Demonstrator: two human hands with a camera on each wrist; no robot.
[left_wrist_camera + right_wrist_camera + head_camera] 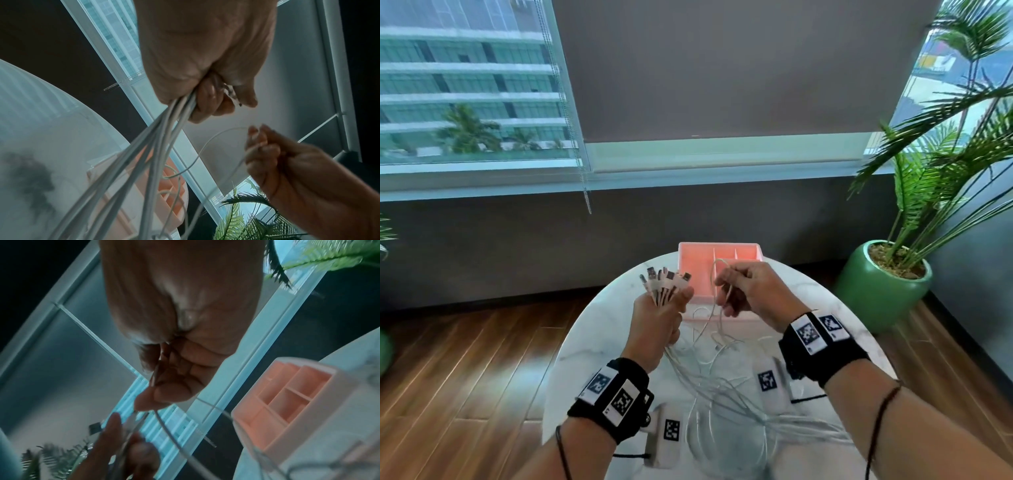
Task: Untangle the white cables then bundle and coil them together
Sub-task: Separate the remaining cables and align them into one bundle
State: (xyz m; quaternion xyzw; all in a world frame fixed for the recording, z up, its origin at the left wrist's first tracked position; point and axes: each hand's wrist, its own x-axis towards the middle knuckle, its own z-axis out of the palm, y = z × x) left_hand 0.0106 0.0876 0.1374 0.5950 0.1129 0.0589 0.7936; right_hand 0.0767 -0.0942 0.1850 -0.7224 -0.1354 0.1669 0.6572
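Note:
Several white cables [722, 387] trail in loops over the round marble table [592, 342]. My left hand [657, 318] is raised above the table and grips the bundle just below its USB plugs [664, 279], which fan upward out of the fist. In the left wrist view the cables [148, 154] stream down from that fist [201, 78]. My right hand [750, 291] pinches a loop of a single thin white cable [717, 270] a little to the right of the plugs. The right wrist view shows this cable [170, 431] leaving the pinched fingers [170, 392].
A pink compartmented organiser box [719, 270] stands at the table's far side, behind both hands. A potted palm in a green pot [883, 284] is on the floor to the right. A window with a lowered grey blind lies ahead, wooden floor to the left.

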